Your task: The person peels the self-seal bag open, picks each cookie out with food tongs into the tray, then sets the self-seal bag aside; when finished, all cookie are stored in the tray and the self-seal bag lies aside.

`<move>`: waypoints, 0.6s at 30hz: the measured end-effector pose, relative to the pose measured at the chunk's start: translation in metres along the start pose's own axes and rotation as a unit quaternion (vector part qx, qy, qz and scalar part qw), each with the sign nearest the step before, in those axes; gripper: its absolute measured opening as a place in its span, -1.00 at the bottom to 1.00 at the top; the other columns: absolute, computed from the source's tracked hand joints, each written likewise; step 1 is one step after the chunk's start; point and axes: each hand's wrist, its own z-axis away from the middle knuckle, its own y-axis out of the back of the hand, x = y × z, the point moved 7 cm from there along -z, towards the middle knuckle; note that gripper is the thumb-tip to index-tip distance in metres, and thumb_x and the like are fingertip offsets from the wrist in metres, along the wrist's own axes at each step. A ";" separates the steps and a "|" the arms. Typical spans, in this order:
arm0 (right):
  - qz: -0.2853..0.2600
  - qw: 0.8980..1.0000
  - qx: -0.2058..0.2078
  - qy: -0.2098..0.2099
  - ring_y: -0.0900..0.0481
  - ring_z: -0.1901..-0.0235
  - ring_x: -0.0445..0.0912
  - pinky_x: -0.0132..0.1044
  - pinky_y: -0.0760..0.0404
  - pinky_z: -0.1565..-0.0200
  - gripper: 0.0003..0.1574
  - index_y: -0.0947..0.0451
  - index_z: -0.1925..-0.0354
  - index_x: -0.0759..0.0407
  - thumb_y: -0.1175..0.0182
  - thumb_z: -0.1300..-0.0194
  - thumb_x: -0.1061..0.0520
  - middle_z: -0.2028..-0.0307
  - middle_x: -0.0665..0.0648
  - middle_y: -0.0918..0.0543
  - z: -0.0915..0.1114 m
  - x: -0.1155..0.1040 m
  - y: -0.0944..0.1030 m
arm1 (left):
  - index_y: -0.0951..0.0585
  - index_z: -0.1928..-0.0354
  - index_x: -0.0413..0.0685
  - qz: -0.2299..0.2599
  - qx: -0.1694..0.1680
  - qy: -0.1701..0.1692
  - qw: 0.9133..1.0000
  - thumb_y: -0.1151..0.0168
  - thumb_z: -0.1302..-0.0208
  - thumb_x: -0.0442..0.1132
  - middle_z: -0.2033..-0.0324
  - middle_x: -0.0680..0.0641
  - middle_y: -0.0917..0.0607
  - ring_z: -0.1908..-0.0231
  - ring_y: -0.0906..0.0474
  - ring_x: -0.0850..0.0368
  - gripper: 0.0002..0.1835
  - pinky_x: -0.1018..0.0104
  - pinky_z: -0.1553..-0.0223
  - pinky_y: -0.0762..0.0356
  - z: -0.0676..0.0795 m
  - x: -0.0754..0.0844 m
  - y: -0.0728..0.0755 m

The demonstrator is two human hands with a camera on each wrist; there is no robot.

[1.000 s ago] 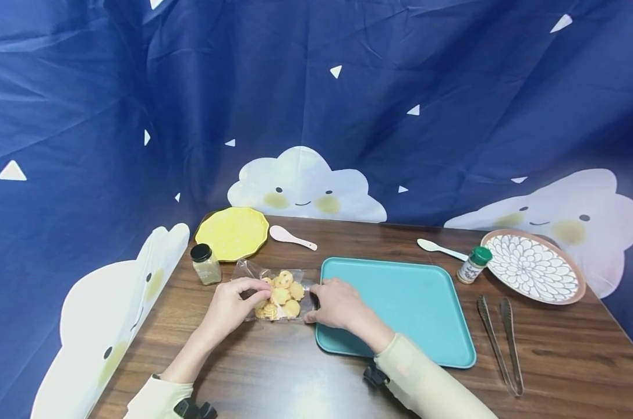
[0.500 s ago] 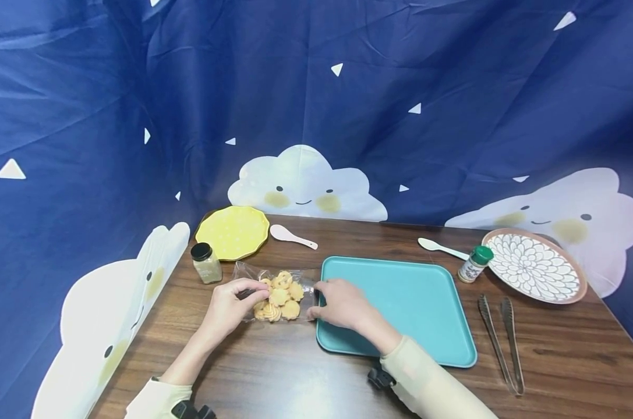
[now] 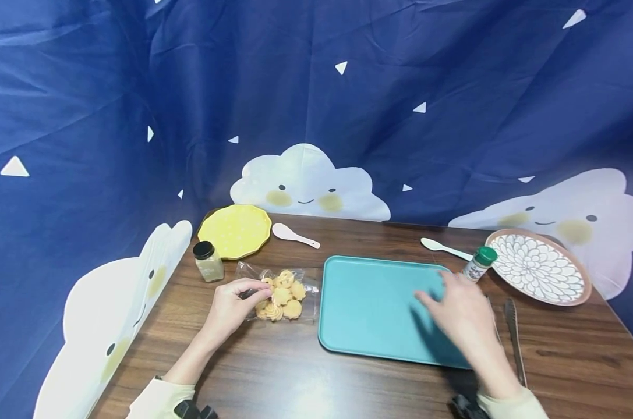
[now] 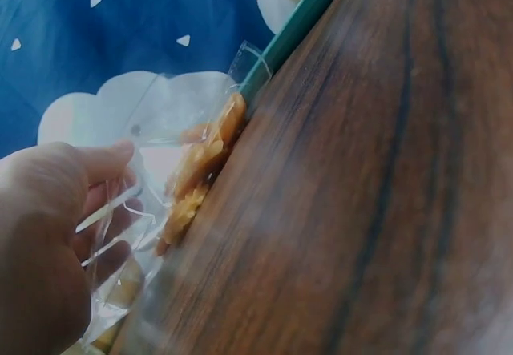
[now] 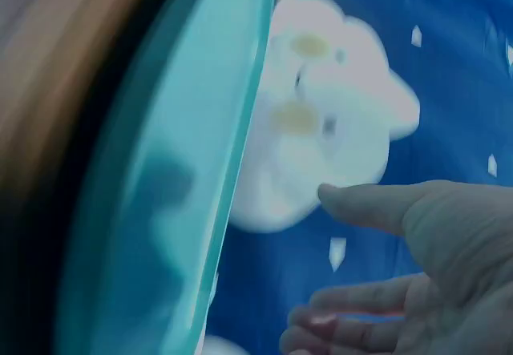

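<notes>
A clear plastic bag of cookies (image 3: 282,295) lies on the table left of the teal tray (image 3: 379,308). My left hand (image 3: 236,302) pinches the bag's film at its left side; in the left wrist view the thumb and fingers of the left hand (image 4: 60,219) have the clear film between them. Blurred by motion, my right hand (image 3: 460,305) hovers over the right part of the tray, with its shadow below. In the right wrist view the right hand (image 5: 425,267) has thumb and fingers apart and holds nothing. Metal tongs (image 3: 514,337) lie beyond it, partly covered by the hand.
A green-capped shaker jar (image 3: 480,263) stands beside the flower-patterned plate (image 3: 538,267), near a white spoon (image 3: 444,248). At the back left are a yellow plate (image 3: 234,231), a pink-white soup spoon (image 3: 294,234) and a black-lidded jar (image 3: 208,263).
My right hand has left the right end of the cookie bag and moved right across the tray. My left hand stays at the bag.
</notes>
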 end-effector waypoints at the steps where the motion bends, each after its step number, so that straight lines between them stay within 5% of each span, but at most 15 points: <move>1: 0.009 1.000 0.000 -0.021 -0.49 -0.09 0.50 0.41 -0.51 0.00 0.13 -0.37 -0.32 0.40 -0.23 -0.23 -0.49 -0.17 0.59 -0.50 0.004 0.018 0.004 | -0.82 0.24 0.10 -0.002 0.002 -0.001 1.000 -0.48 -0.18 0.01 0.22 0.13 -0.85 0.15 -0.75 0.38 -0.80 0.51 0.09 -0.68 0.000 0.001 0.000; 5: 0.029 0.994 -0.030 -0.105 -0.40 0.01 0.61 0.43 -0.49 0.12 0.39 -0.27 -0.27 0.59 -0.18 -0.14 -0.64 -0.07 0.72 -0.37 0.018 0.088 0.013 | -0.82 0.24 0.11 -0.008 0.007 -0.004 1.000 -0.48 -0.19 0.00 0.23 0.14 -0.85 0.16 -0.75 0.40 -0.81 0.45 0.09 -0.70 -0.002 0.001 0.001; 9: 0.044 0.979 -0.112 -0.165 -0.41 0.05 0.62 0.37 -0.52 0.20 0.47 -0.25 -0.17 0.70 -0.14 -0.11 -0.69 0.02 0.75 -0.36 0.033 0.139 0.007 | -0.82 0.25 0.11 -0.004 0.006 -0.007 1.000 -0.48 -0.19 -0.02 0.24 0.15 -0.85 0.18 -0.75 0.40 -0.83 0.44 0.11 -0.70 -0.001 0.002 0.000; 13: 0.031 0.966 -0.186 -0.177 -0.60 0.29 0.43 0.17 -0.57 0.37 0.24 -0.46 0.07 0.57 -0.11 -0.16 -0.66 0.27 0.59 -0.58 0.048 0.160 -0.006 | -0.82 0.25 0.09 -0.002 0.003 -0.010 1.000 -0.47 -0.20 0.01 0.23 0.15 -0.85 0.17 -0.75 0.41 -0.80 0.36 0.12 -0.73 0.001 0.001 0.000; 18: 0.010 0.958 -0.226 -0.176 -0.64 0.40 0.18 0.04 -0.56 0.43 -0.06 -0.54 0.23 0.40 -0.21 -0.17 -0.52 0.44 0.34 -0.64 0.056 0.165 -0.014 | -0.83 0.26 0.08 -0.006 0.012 -0.009 1.000 -0.49 -0.18 -0.02 0.24 0.12 -0.86 0.18 -0.75 0.41 -0.82 0.30 0.13 -0.74 0.001 0.001 -0.001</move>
